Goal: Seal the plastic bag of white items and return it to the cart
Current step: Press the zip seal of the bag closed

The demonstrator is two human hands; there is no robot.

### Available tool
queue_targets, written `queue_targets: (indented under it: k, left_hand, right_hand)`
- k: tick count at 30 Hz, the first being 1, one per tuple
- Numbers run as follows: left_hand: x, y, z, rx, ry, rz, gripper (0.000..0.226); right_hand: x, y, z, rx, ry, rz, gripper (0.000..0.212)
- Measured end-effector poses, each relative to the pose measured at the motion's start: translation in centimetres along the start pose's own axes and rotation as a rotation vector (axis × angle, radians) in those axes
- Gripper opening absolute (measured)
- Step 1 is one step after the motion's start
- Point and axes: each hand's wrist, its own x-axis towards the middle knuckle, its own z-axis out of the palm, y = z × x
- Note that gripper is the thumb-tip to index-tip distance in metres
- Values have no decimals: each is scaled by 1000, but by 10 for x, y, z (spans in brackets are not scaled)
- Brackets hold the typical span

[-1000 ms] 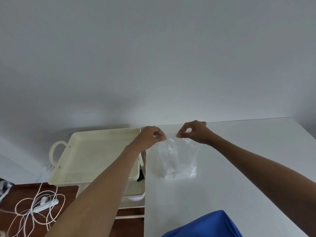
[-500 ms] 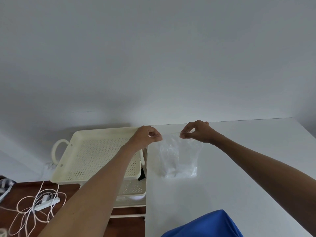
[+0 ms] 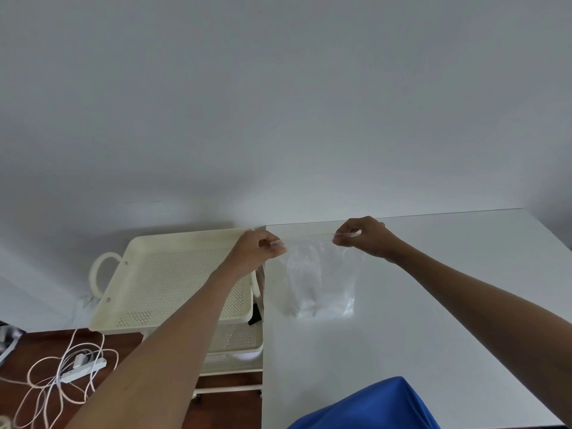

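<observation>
A clear plastic bag (image 3: 320, 280) with white items at its bottom stands on the white table (image 3: 433, 320), close to the table's left edge. My left hand (image 3: 253, 253) pinches the bag's top left corner. My right hand (image 3: 363, 239) pinches the top right corner. The top strip is stretched taut between the two hands. The cream perforated cart (image 3: 173, 274) stands just left of the table, its top tray bare.
The cart has lower shelves (image 3: 238, 345) under the top tray and a loop handle (image 3: 100, 274) on its left end. A white power strip with tangled cords (image 3: 77, 366) lies on the wooden floor. A blue cloth (image 3: 371, 407) is at the bottom edge.
My two hands have moved apart along the bag's top edge, the left one leftward past the table's edge, pulling the strip tighter. The bag's bottom has stayed on the table.
</observation>
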Motion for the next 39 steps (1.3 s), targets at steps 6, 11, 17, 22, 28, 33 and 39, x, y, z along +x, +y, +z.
queue_targets:
  k: [6,11,17,22,28,33,39]
  left_hand:
    - [-3,-5,-3,-61,37,-55,14]
    - [-4,-6,-1,-98,73,-81,4]
    - [-3,-6,1,-64,97,-111,12]
    - [2,-5,3,48,141,-85,14]
    - [7,-3,6,148,184,-54,16]
    - [8,3,8,162,186,-47,13]
    - [7,5,9,102,160,-64,11]
  right_hand:
    - [-5,6,-6,111,-49,31,14]
    - [-3,13,-13,110,-26,16,16]
    - [-5,29,-22,133,-17,32,14]
    - [-9,39,-29,176,-7,25,14]
    - [-9,38,-32,99,6,6,13]
    - [-6,37,-27,-23,78,10,13]
    - [-6,34,-27,26,-9,64,12]
